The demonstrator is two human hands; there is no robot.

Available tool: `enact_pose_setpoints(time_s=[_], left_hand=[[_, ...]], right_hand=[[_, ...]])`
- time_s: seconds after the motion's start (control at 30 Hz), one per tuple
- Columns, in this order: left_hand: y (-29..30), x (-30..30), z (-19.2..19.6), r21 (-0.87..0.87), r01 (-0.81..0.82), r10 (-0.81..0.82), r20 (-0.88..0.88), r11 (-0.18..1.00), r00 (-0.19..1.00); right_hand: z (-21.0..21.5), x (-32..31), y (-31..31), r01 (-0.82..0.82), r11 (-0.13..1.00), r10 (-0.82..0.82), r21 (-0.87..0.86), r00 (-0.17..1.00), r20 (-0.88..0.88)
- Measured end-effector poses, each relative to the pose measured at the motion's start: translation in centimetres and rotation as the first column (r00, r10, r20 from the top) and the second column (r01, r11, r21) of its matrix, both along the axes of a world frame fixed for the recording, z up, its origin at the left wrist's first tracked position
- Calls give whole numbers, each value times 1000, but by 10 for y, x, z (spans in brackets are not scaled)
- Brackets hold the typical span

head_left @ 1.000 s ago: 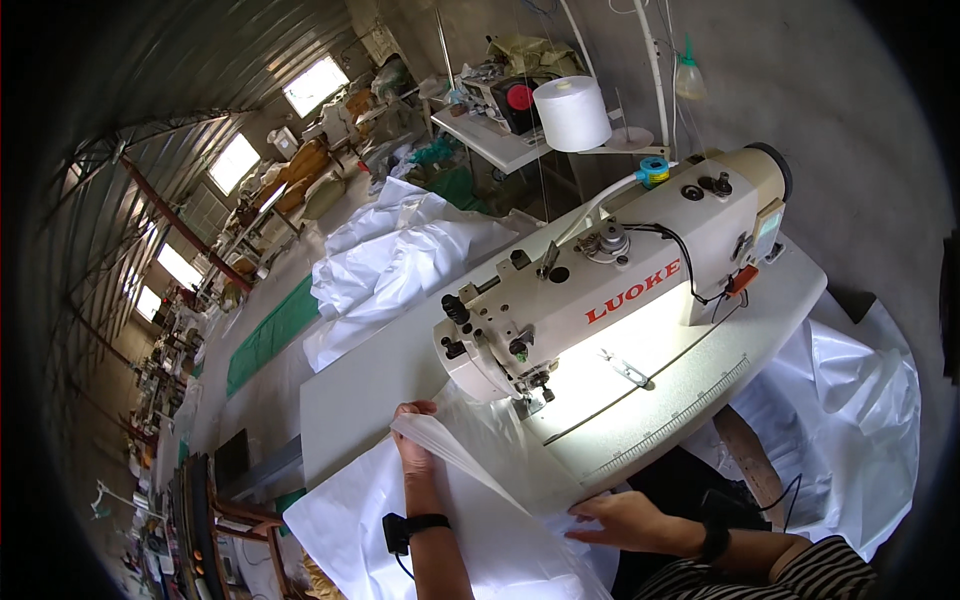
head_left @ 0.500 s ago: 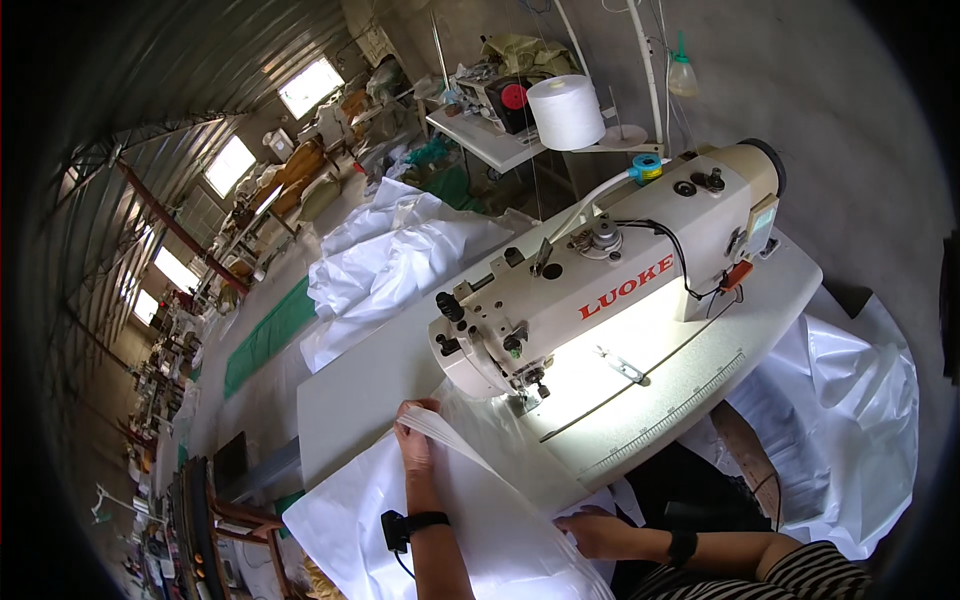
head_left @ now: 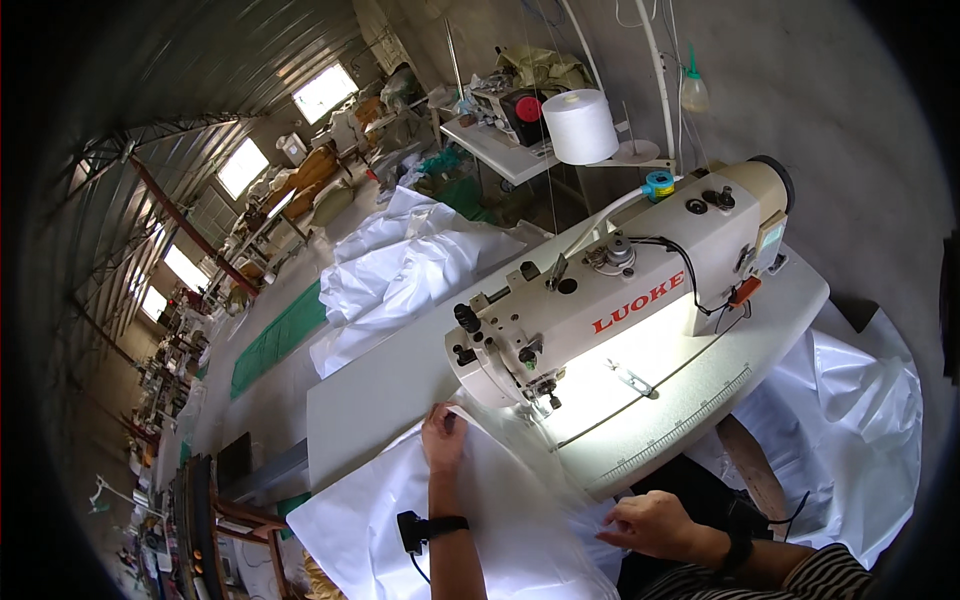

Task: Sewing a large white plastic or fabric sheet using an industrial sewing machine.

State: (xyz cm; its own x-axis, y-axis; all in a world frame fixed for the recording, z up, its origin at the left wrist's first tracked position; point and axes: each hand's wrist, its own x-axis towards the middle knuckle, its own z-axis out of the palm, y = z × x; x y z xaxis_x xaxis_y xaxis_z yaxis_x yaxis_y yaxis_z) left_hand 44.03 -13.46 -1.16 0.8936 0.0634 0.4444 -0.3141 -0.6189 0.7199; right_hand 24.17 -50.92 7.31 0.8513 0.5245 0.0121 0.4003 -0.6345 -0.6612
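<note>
A glossy white plastic sheet (head_left: 400,510) lies over the front of the sewing machine's table, its edge reaching close to the needle area. My left hand (head_left: 443,437) grips the sheet's upper edge, fingers curled round it, left of the presser foot (head_left: 545,403). Just above the sheet's right side is my right hand (head_left: 655,525), its fingers bent and slightly apart, with nothing visible between them. The large white sewing machine (head_left: 610,300) stands beyond both hands, its lamp lighting the bed.
More white sheeting (head_left: 410,250) is heaped behind the table, and another pile (head_left: 850,400) hangs at the right. A white thread cone (head_left: 580,128) stands behind the machine. A wooden stool (head_left: 245,520) is at the lower left. Green cloth (head_left: 275,345) lies on the floor.
My right hand has let go of the sheet's edge and risen up and to the right. My left hand has shifted slightly right and down, and the sheet's raised fold now lies flatter.
</note>
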Motion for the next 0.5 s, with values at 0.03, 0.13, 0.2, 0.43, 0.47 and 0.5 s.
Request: enact_pose_setpoints(time_s=[0.03, 0.13, 0.2, 0.43, 0.47, 0.5], left_hand=[[-10, -1, 9, 49, -31, 31, -2, 998, 1000], [-27, -9, 27, 158, -55, 44, 70, 986, 997], [-21, -7, 16, -55, 108, -103, 88, 993, 991], [-26, -2, 34, -18, -163, 160, -138, 986, 978], [-31, 0, 37, 180, -287, 311, -121, 941, 943], [-29, 0, 34, 177, -294, 317, -119, 939, 941]], right_hand=[[11, 0, 7, -59, 997, 54, -49, 994, -92], [11, -9, 25, -172, 982, 156, -83, 973, -167], [-20, -19, 32, -152, 982, 158, 114, 986, -49], [-32, -6, 35, 132, 912, 0, 389, 947, -321], [-37, -1, 32, 128, 913, 2, 386, 948, -318], [-41, 2, 30, 201, 890, 6, 410, 893, -450]])
